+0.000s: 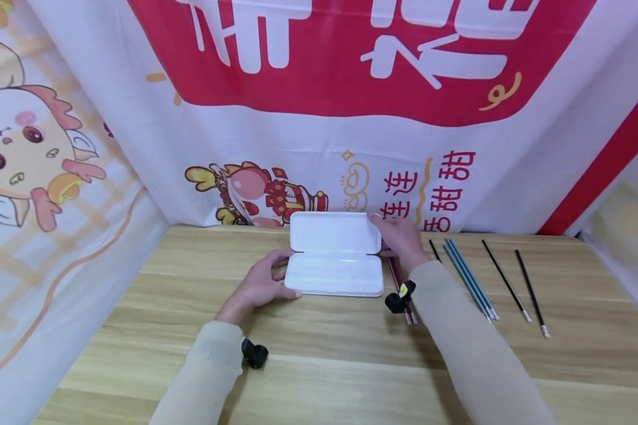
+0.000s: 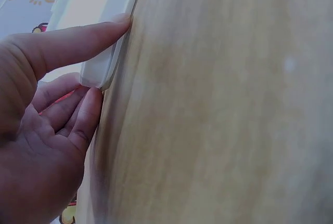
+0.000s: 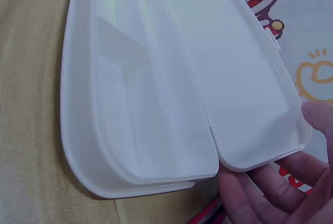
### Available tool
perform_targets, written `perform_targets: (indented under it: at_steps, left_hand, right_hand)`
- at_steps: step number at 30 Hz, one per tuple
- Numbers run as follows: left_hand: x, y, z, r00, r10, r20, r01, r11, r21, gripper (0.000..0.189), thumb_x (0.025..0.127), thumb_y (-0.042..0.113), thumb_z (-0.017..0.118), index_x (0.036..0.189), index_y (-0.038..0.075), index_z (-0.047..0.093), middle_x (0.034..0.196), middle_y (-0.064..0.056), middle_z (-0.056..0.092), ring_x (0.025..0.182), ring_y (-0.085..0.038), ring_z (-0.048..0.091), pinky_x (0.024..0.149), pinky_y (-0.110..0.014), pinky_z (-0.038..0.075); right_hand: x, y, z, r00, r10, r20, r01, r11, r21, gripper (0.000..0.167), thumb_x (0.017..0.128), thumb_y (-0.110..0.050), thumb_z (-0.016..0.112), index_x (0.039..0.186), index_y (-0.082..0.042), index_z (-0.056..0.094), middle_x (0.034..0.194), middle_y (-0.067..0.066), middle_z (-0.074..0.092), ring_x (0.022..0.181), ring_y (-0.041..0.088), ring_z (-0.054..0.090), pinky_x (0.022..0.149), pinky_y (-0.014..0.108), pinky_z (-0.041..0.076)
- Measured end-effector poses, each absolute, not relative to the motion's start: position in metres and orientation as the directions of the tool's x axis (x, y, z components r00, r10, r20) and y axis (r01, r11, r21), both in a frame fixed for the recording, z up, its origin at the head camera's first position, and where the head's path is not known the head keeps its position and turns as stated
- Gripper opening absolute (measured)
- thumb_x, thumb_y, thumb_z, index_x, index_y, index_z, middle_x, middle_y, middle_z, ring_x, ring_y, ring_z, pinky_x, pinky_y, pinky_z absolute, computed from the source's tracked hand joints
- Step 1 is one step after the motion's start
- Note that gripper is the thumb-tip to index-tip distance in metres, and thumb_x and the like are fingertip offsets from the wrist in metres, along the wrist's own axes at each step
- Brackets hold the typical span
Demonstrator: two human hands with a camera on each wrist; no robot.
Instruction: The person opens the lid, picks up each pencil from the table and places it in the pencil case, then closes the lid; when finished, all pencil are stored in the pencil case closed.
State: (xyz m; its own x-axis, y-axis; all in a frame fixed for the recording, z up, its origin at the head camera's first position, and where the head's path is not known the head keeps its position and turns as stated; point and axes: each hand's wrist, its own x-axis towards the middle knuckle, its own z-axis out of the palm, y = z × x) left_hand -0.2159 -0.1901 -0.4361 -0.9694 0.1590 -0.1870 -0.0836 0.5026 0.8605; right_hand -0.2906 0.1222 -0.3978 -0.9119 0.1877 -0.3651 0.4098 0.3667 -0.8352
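Observation:
A white pencil case [image 1: 334, 274] stands open on the wooden table, its lid [image 1: 335, 232] tilted up at the back along the hinge. My left hand [image 1: 266, 280] grips its left end, thumb along the front edge and fingertips at the corner, as the left wrist view shows. At the lid's right end, my right hand [image 1: 401, 239] holds the lid, with the thumb over its rim and fingers behind. The right wrist view looks into the smooth white tray [image 3: 151, 115]. Dark red pencils [image 1: 395, 274] lie beside the case, partly hidden under my right wrist.
Right of my right forearm lie two blue pencils [image 1: 470, 280] side by side, a dark pencil [image 1: 506, 280] and a black pencil [image 1: 531, 293], with white erasers toward me. A printed cloth [image 1: 255, 136] hangs along the table's back edge.

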Motion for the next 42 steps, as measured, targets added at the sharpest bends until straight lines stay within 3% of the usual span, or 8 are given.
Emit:
perform_targets:
  at_steps: [6,10,13,19,22,26,30,42]
  left_hand:
    - [-0.217,-0.187,-0.434,-0.968,0.161,-0.190,-0.083,0.511,0.856,0.083,0.082,0.005,0.093,0.154,0.014,0.052,0.166,-0.017,0.048,0.148,-0.040,0.055,0.122,-0.052,0.049]
    - [-0.217,-0.185,-0.433,-0.967,0.159,-0.199,-0.092,0.508,0.857,0.081,0.082,0.004,0.093,0.152,0.014,0.053,0.165,-0.016,0.048,0.149,-0.039,0.054,0.122,-0.051,0.049]
    - [-0.217,-0.184,-0.433,-0.967,0.158,-0.200,-0.096,0.502,0.859,0.081,0.082,0.003,0.092,0.152,0.013,0.052,0.165,-0.017,0.048,0.149,-0.039,0.054,0.122,-0.051,0.049]
    - [-0.216,-0.186,-0.434,-0.965,0.162,-0.205,-0.099,0.497,0.862,0.080,0.082,0.004,0.092,0.150,0.012,0.052,0.164,-0.017,0.048,0.149,-0.040,0.054,0.122,-0.052,0.048]
    - [-0.216,-0.187,-0.435,-0.965,0.166,-0.205,-0.097,0.497,0.862,0.080,0.081,0.005,0.093,0.150,0.012,0.052,0.164,-0.018,0.048,0.149,-0.041,0.054,0.123,-0.053,0.047]
    - [-0.216,-0.187,-0.435,-0.964,0.169,-0.207,-0.097,0.500,0.861,0.080,0.081,0.005,0.093,0.149,0.012,0.052,0.165,-0.018,0.048,0.149,-0.041,0.053,0.123,-0.053,0.047]
    - [-0.215,-0.188,-0.435,-0.963,0.165,-0.213,-0.102,0.509,0.855,0.080,0.082,0.004,0.093,0.150,0.012,0.052,0.165,-0.018,0.048,0.149,-0.041,0.053,0.123,-0.053,0.048]
    - [-0.216,-0.186,-0.433,-0.966,0.158,-0.207,-0.098,0.519,0.849,0.080,0.083,0.005,0.092,0.151,0.013,0.051,0.166,-0.018,0.047,0.150,-0.042,0.053,0.123,-0.053,0.047]
  right_hand:
    - [-0.292,0.123,-0.400,-0.924,0.192,-0.331,0.382,0.405,-0.831,0.071,0.100,-0.067,0.062,0.142,-0.009,0.066,0.130,0.011,0.065,0.113,0.026,0.068,0.084,0.036,0.066]
    - [-0.283,0.121,-0.403,-0.958,0.178,-0.224,0.284,0.504,-0.816,0.066,0.102,-0.071,0.053,0.108,-0.008,0.071,0.110,0.011,0.067,0.095,0.024,0.067,0.074,0.031,0.060]
    - [-0.275,0.120,-0.402,-0.972,0.175,-0.155,0.226,0.540,-0.811,0.065,0.103,-0.072,0.049,0.098,-0.009,0.066,0.101,0.010,0.065,0.089,0.024,0.063,0.071,0.031,0.053]
    - [-0.253,0.128,-0.392,-0.979,0.170,-0.116,0.187,0.494,-0.849,0.073,0.102,-0.075,0.049,0.137,-0.013,0.065,0.125,0.008,0.068,0.109,0.027,0.064,0.091,0.039,0.057]
    - [-0.239,0.138,-0.387,-0.978,0.165,-0.127,0.188,0.435,-0.881,0.081,0.100,-0.080,0.048,0.146,-0.014,0.060,0.133,0.011,0.068,0.116,0.031,0.066,0.098,0.045,0.058]
    - [-0.219,0.156,-0.385,-0.976,0.147,-0.159,0.201,0.346,-0.916,0.087,0.097,-0.084,0.048,0.148,-0.014,0.057,0.141,0.016,0.066,0.126,0.035,0.067,0.102,0.049,0.062]
    - [-0.200,0.173,-0.388,-0.988,0.112,-0.110,0.144,0.360,-0.922,0.085,0.099,-0.080,0.048,0.149,-0.012,0.055,0.142,0.018,0.064,0.127,0.037,0.066,0.100,0.050,0.064]
    - [-0.167,0.225,-0.406,-0.994,0.079,-0.075,0.102,0.435,-0.895,0.076,0.104,-0.067,0.057,0.152,-0.008,0.054,0.138,0.020,0.064,0.120,0.034,0.069,0.087,0.032,0.068]
